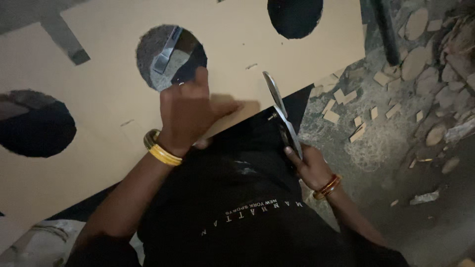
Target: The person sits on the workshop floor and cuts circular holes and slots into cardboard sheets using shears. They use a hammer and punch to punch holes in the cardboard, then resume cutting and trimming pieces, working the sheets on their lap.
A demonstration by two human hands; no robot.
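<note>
The left hand [190, 116] lies spread and flat on the cardboard sheet [237, 44], palm down near the sheet's lower edge, just below one of the round cut-outs [170, 57]; the right hand [309, 165] is closed around the handles of a pair of large scissors [282, 116], whose blades point up toward that same edge and stand slightly apart. The sheet rests across the person's lap, over the black shirt [237, 198], tilted away from them; three more dark round holes show in it, one at the far left [34, 123] and one at the top [294, 17]. Cardboard discs and offcuts [415, 59] lie scattered on the floor to the right. To my eye the cutting is in hand, with the blades at the sheet's edge beside the thumb; the next move seems to call for a steady press from the flat hand while the blades bite into the board, fingers kept well apart from the cut line.
</note>
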